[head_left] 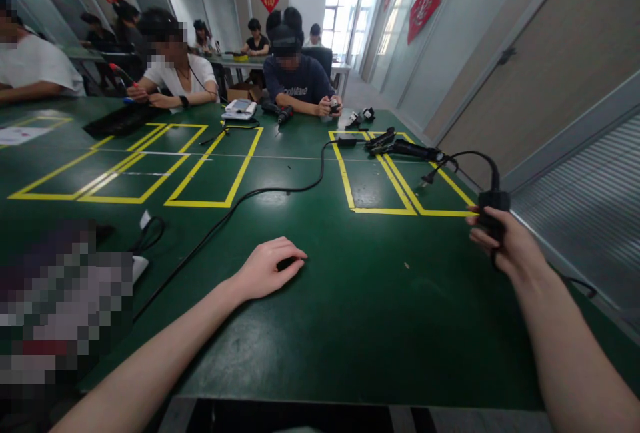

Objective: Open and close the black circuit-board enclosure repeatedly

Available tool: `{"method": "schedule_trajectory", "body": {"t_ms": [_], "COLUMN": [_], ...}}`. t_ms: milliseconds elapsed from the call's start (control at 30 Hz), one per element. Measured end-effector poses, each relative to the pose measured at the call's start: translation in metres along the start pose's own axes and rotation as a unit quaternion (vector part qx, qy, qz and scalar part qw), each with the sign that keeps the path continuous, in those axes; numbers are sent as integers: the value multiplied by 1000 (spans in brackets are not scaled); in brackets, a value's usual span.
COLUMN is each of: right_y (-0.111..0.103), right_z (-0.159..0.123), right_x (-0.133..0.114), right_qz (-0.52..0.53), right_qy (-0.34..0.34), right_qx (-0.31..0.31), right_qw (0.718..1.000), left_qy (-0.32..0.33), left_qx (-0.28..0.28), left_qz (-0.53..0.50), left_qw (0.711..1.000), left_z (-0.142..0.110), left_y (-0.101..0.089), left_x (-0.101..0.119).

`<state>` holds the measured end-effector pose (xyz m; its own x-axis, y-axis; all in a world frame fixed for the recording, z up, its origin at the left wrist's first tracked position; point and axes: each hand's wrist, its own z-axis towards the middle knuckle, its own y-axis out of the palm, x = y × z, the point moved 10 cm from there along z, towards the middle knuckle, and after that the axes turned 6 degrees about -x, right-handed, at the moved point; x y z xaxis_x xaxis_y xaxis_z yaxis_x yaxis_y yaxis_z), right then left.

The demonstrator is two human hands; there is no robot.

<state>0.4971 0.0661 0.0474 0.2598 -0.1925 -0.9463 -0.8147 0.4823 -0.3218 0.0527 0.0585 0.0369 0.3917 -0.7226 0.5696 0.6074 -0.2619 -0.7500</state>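
My right hand (500, 236) is closed round a black power adapter (494, 210), held above the right side of the green table (350, 326). A black cable (473, 153) leaves the adapter's top and arcs left toward a bundled black cord (413, 148) with a plug (427, 180) near it. My left hand (270, 268) rests on the table with its fingers loosely bent, the thumb a little apart, and nothing visible in it. A long black cord (240, 201) runs across the table beyond that hand.
Yellow tape (380, 211) marks rectangles on the table. At the far side, a person in a dark shirt (303, 80) handles a small object near a drill (284, 115) and a white device (240, 109). Another person (185, 73) works near a black tray (117, 120). A blurred-out pile lies left.
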Motion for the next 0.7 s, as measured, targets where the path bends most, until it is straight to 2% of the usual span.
{"method": "schedule_trajectory", "body": {"t_ms": [67, 133, 300, 433, 700], "right_y": [3, 1, -6, -7, -10], "right_z": [0, -2, -5, -3, 6], "right_x": [15, 21, 22, 24, 33], "right_qz": [-1, -36, -101, -137, -103], "right_qy": [65, 92, 99, 97, 107], "right_qx": [16, 50, 89, 79, 76], "right_qw": [998, 994, 986, 983, 986], "left_qy": [2, 3, 14, 11, 3], "left_qx": [-3, -4, -3, -5, -14], "left_qz": [0, -1, 4, 5, -1], "left_qw": [1000, 1000, 1000, 1000, 1000], "left_z": [0, 1, 1, 1, 2], "left_y": [1, 1, 1, 2, 2], "left_x": [0, 0, 2, 1, 1]}}
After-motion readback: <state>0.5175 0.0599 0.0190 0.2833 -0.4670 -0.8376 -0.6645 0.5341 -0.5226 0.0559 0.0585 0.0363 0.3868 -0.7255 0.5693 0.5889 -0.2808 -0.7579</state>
